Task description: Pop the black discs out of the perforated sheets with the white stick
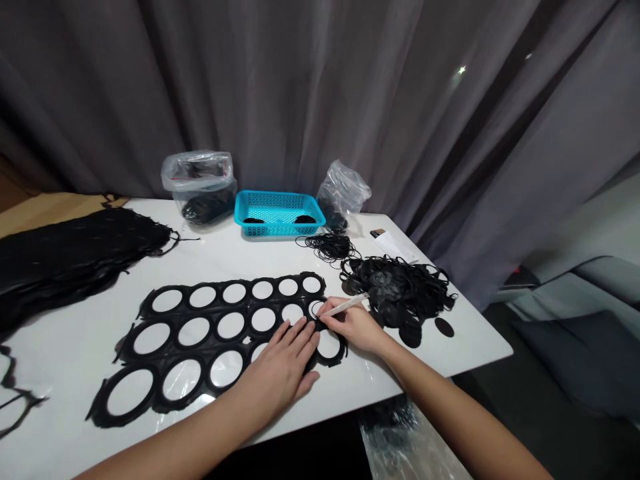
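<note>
Across the middle of the white table [470,357], the black perforated sheet [213,312] is lying flat, its round openings running in three rows and showing the white surface through them. The left hand [287,357] is resting palm down on the sheet's right part, fingers extended close together, thumb apart, gripping nothing and covering part of the lowest row. The right hand [356,325] is clamping a white pen-like tool [345,305] between thumb and fingers, its tip pointing at the last opening of the middle row; whether it is touching the edge, I cannot tell. Just right of that hand, a heap of black rings and discs [400,290] is spreading over the table, one loose disc [444,327] lying apart. Behind, a tangle of thin black strands [333,247] is lying before a blue basket [280,231], which is standing between two clear bags [200,197]. At far left, dark layered material [75,257] is covering the table, with a grey curtain [280,100] hanging behind everything
</note>
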